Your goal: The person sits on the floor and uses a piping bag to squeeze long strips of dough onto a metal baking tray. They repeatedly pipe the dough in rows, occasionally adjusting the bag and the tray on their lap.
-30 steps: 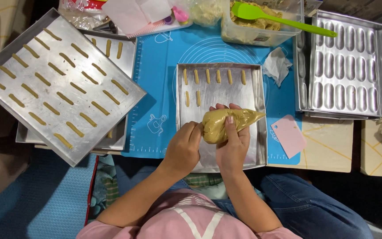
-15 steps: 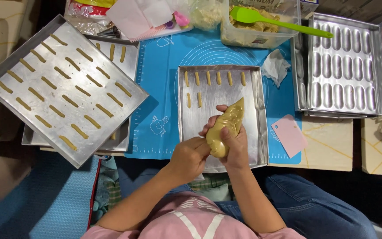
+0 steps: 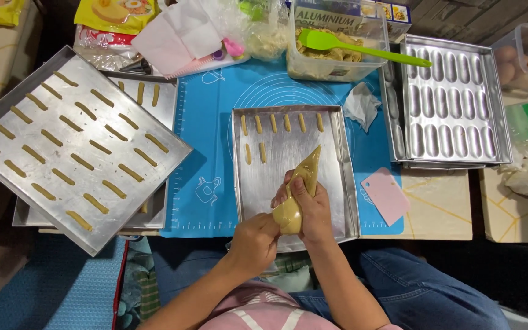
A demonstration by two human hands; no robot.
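Looking down from a head camera, the view shows a person seated at a low table, piping dough onto a metal baking tray (image 3: 343, 183). Both hands meet over the near half of this tray, at about 6 o'clock in the view. The right hand (image 3: 313, 211) is wrapped around the middle of a piping bag (image 3: 297, 195) full of tan dough, fingers closed on it. The left hand (image 3: 255, 241) is clamped on the fat rear end of the bag, just below and to the left. The bag's tip points up toward 1 o'clock and hangs over bare metal near the tray's centre — whether it touches the tray cannot be told.

Short dough strips (image 3: 273, 123) run in a row along the tray's far edge, with two more beneath them at the left. The tray rests on a blue baking mat (image 3: 206, 146).

At 9 o'clock a larger tray (image 3: 7, 104), turned at an angle and lined with many dough strips, is stacked over other trays. At 2 o'clock sits a mould pan (image 3: 447, 110) with oval hollows. At 12 o'clock a clear tub (image 3: 337, 58) of dough carries a green spatula (image 3: 362, 50) across its top. A pink scraper (image 3: 386, 195) lies just right of the centre tray — at 3 o'clock from the hands.
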